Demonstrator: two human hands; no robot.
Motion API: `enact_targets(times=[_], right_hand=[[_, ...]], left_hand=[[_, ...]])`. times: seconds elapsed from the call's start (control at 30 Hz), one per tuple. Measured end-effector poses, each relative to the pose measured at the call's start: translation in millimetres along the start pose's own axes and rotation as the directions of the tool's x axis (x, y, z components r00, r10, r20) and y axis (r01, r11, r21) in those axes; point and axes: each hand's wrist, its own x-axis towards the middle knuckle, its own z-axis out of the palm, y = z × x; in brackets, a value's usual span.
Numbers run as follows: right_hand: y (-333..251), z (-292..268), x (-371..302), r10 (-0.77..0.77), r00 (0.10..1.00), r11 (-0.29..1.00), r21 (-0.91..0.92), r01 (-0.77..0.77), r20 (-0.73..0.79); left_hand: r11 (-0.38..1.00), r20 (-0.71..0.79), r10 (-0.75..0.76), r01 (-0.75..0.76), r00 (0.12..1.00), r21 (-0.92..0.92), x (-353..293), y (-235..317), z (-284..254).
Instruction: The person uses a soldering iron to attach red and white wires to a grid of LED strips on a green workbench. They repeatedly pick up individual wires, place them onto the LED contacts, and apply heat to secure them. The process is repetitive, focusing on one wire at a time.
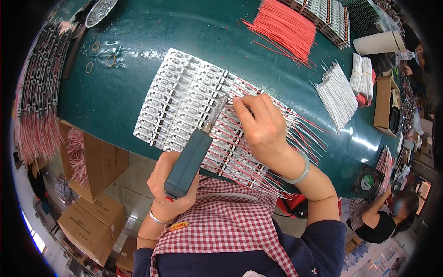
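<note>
My left hand (159, 177) is wrapped round the handle of a dark green gun-shaped tool (188, 162). The tool's narrow metallic nose (216, 113) points up and away over a panel of white plastic parts (168, 85) set in rows with small metal pieces. My right hand (264, 121) is bent over the same panel, thumb and forefinger pinched close to the nose's tip. What they grip is too small to make out. Thin red and white wires (307, 138) run from the panel's right half, partly under my right hand, and fan out past its right edge.
On the green table (124, 27) lie red wires (281, 30), white wires (337, 94), rubber bands (110, 60) and a metal dish (99, 13). Stacked wired panels (39, 92) stand at left. Cardboard boxes (92, 224) sit below. Another person (380, 219) works at the right.
</note>
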Motion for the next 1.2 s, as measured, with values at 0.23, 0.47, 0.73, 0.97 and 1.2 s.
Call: enact_targets(times=[0.23,0.47,0.73,0.97,1.2], right_hand=[[0,0,0,-0.020,1.000,1.000,-0.015,0.020,0.001],[1,3,-2,-0.003,1.000,1.000,-0.006,0.003,-0.020],[-4,0,-8,-0.048,0.999,0.998,0.026,0.048,-0.020],[-6,1,-8,-0.052,0.999,0.999,0.000,0.052,-0.007],[-6,1,-7,-0.058,0.998,0.998,-0.001,0.058,-0.003]], left_hand=[[0.999,-0.048,-0.042,0.043,0.998,0.005,-19,-15,1],[0.994,-0.070,-0.103,0.100,0.992,-0.043,-25,-14,-4],[1.000,-0.053,-0.028,0.029,0.998,0.010,-27,-16,-5],[0.999,-0.018,-0.051,0.051,0.999,0.000,-20,-9,-4],[1.000,-0.033,0.019,-0.019,0.999,0.009,-15,-7,-2]])
